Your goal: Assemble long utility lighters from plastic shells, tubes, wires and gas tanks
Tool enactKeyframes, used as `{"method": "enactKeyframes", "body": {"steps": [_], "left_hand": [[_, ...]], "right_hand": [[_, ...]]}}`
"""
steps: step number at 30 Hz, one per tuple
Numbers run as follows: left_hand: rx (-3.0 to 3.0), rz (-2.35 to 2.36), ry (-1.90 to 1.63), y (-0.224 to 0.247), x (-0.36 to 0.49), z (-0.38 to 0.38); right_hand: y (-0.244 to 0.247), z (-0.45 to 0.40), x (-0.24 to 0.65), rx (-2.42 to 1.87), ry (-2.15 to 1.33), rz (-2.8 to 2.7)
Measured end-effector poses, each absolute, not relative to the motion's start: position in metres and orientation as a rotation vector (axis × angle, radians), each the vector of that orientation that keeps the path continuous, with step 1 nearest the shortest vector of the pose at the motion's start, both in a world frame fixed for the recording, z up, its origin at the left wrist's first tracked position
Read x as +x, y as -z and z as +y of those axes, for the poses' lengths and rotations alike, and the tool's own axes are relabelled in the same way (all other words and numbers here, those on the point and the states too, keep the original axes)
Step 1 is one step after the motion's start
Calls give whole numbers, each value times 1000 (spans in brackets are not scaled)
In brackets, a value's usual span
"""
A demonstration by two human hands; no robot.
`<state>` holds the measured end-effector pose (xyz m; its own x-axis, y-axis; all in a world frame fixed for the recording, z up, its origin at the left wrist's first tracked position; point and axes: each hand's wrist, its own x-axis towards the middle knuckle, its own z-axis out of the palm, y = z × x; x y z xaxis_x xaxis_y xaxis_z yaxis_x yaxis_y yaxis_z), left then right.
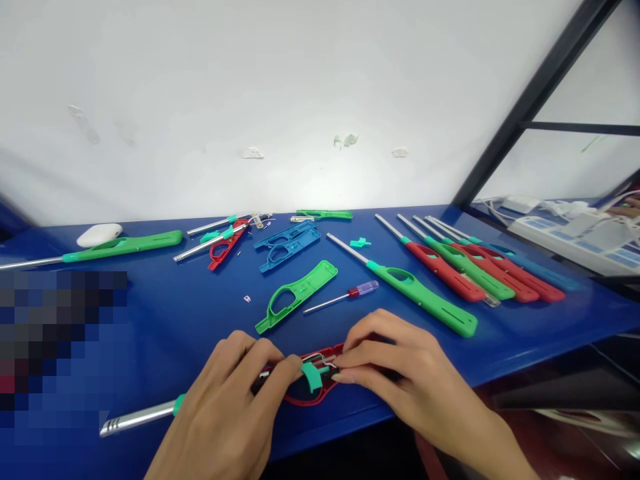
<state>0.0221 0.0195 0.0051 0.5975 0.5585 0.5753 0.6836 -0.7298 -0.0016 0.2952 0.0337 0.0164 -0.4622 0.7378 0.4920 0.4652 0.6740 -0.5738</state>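
Observation:
An opened red stick lighter (305,401) lies at the table's front edge, its inside facing up. A teal trigger (314,377) and thin pale wires show in its handle shell. Its metal tube (137,419) sticks out to the left of my left hand (227,393). That hand is closed over the tube end of the handle, thumb and fingers pressed on it. My right hand (400,373) pinches a small black part at the handle's rear, close to the wires. My fingertips hide part of it.
Beyond my hands lie a green half shell (300,297), a screwdriver (364,289) and a green lighter (425,300). Blue shells (290,245) and loose parts sit farther back. Several lighters (450,273) line the right, near a power strip (575,240). A white case (99,235) is back left.

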Motion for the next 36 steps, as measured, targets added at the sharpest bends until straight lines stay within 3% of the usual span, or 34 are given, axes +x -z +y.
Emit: {"method": "enactKeyframes", "body": {"steps": [6, 13, 19, 25, 36], "left_hand": [[-2640, -980, 583, -3, 9, 20], [-2611, -1077, 915, -7, 30, 25], [-2611, -1048, 896, -6, 29, 25], [-2613, -985, 635, 3, 15, 20], [-2572, -1041, 837, -5, 34, 22]], "right_hand": [[-14, 34, 296, -898, -381, -2177], [-11, 32, 295, -878, -269, -2206], [-11, 31, 295, -865, -248, -2230], [-12, 30, 293, -835, -164, -2220], [-11, 30, 293, -820, -100, -2213]]}}
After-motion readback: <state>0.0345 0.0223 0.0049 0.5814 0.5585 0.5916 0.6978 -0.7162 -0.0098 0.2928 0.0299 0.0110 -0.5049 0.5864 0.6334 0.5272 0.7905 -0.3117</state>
